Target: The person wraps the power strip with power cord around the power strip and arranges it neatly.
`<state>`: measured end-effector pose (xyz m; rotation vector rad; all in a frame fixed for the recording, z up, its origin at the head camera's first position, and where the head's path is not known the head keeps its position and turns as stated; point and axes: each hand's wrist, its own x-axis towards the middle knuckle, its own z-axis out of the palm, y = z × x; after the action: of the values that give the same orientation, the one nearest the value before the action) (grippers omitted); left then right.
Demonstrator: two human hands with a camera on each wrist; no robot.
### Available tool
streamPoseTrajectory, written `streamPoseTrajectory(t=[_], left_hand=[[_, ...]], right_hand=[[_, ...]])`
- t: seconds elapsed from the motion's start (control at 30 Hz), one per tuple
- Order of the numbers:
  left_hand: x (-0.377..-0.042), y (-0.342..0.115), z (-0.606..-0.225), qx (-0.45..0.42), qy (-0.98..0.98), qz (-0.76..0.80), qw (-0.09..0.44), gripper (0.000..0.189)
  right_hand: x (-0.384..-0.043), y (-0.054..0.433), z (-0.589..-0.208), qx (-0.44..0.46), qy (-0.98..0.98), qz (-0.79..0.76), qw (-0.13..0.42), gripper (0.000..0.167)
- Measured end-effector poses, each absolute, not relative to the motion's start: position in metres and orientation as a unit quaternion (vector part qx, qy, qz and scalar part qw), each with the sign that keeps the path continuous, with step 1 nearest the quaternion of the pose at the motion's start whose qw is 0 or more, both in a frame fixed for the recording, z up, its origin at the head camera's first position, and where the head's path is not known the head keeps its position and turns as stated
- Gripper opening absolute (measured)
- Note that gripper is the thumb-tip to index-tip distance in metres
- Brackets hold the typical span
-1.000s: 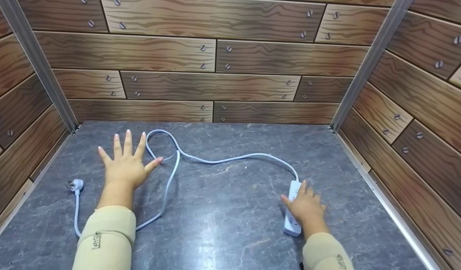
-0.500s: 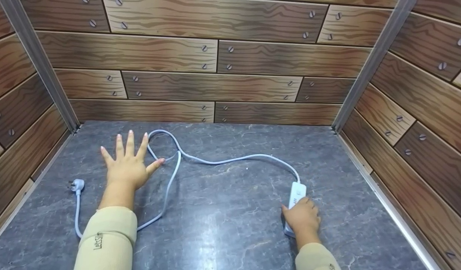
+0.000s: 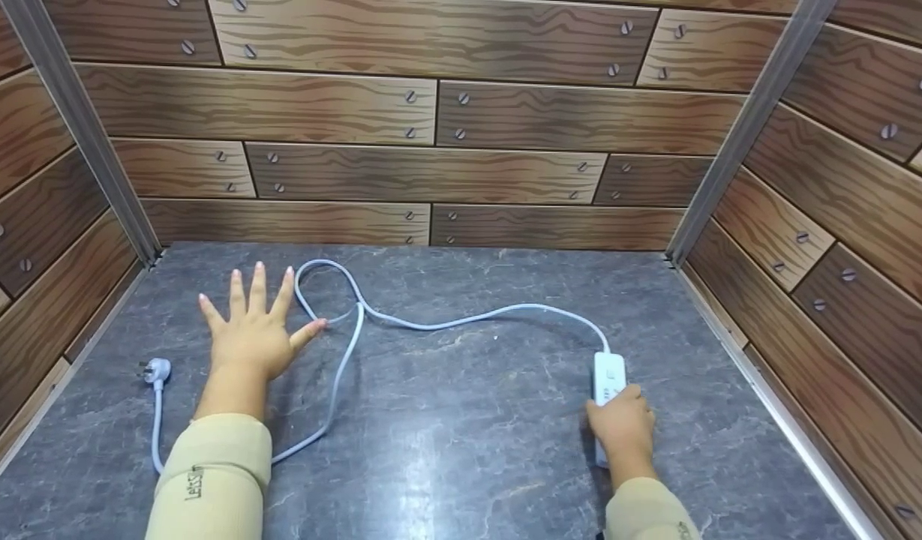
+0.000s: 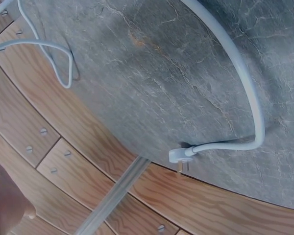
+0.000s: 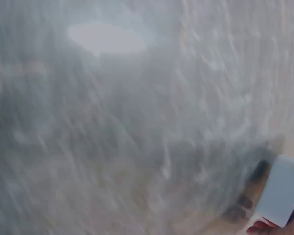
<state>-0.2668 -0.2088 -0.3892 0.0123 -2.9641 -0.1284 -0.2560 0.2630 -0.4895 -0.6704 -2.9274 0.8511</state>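
Observation:
A white power strip (image 3: 609, 373) is at the right of the head view, gripped across its near half by my right hand (image 3: 624, 427), which hides part of it. In the blurred right wrist view, the end of the power strip (image 5: 281, 191) shows, with fingers (image 5: 258, 228) at its edge. It seems raised a little off the surface. My left hand (image 3: 250, 341) is spread flat at the left, fingers straight, its thumb tip close to the looped white cord (image 3: 430, 327). Farther left lies the three-pin plug (image 3: 157, 371), also seen as a plug (image 4: 180, 155) in the left wrist view.
A dark grey marbled tabletop (image 3: 461, 405) carries everything. Wood-patterned walls (image 3: 430, 172) rise at the back and both sides, with metal posts (image 3: 712, 176) at the corners. Part of the cord passes under the left forearm (image 3: 213, 472).
My right hand has come down onto the power strip, closed around it and shifted it slightly right. The cord's right end moved with it. My left hand stays in place.

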Motion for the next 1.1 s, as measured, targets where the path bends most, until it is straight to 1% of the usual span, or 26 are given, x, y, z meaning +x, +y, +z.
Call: streamPoseTrajectory(t=[0.23, 0.47, 0.53, 0.67, 0.7, 0.77, 0.9, 1.0, 1.1], left_hand=[[-0.266, -0.208, -0.389, 0.003, -0.995, -0.044, 0.089, 0.094], [-0.264, -0.208, -0.387, 0.001, -0.995, -0.044, 0.089, 0.094], [-0.264, -0.208, -0.387, -0.003, -0.995, -0.042, 0.091, 0.093], [-0.265, -0.206, -0.384, -0.012, -0.994, -0.036, 0.098, 0.093], [-0.265, -0.205, -0.383, -0.014, -0.994, -0.036, 0.099, 0.092], [-0.265, -0.202, -0.382, -0.019, -0.994, -0.035, 0.102, 0.092], [-0.266, -0.191, -0.379, -0.039, -0.992, -0.033, 0.111, 0.091], [-0.265, -0.176, -0.378, -0.062, -0.991, -0.025, 0.118, 0.090], [-0.263, -0.157, -0.377, -0.084, -0.988, -0.015, 0.125, 0.090]], right_hand=[[-0.262, 0.270, -0.474, -0.209, -0.935, 0.285, 0.003, 0.075], [-0.266, 0.270, -0.457, -0.202, -0.933, 0.297, 0.004, 0.084], [-0.267, 0.269, -0.452, -0.198, -0.932, 0.305, 0.009, 0.082], [-0.269, 0.265, -0.442, -0.189, -0.927, 0.322, 0.032, 0.068], [-0.269, 0.264, -0.440, -0.188, -0.925, 0.327, 0.036, 0.066], [-0.270, 0.261, -0.435, -0.184, -0.924, 0.333, 0.039, 0.066], [-0.273, 0.256, -0.425, -0.168, -0.921, 0.349, 0.034, 0.076], [-0.275, 0.250, -0.418, -0.158, -0.916, 0.367, 0.034, 0.074], [-0.276, 0.243, -0.412, -0.151, -0.908, 0.389, 0.035, 0.069]])
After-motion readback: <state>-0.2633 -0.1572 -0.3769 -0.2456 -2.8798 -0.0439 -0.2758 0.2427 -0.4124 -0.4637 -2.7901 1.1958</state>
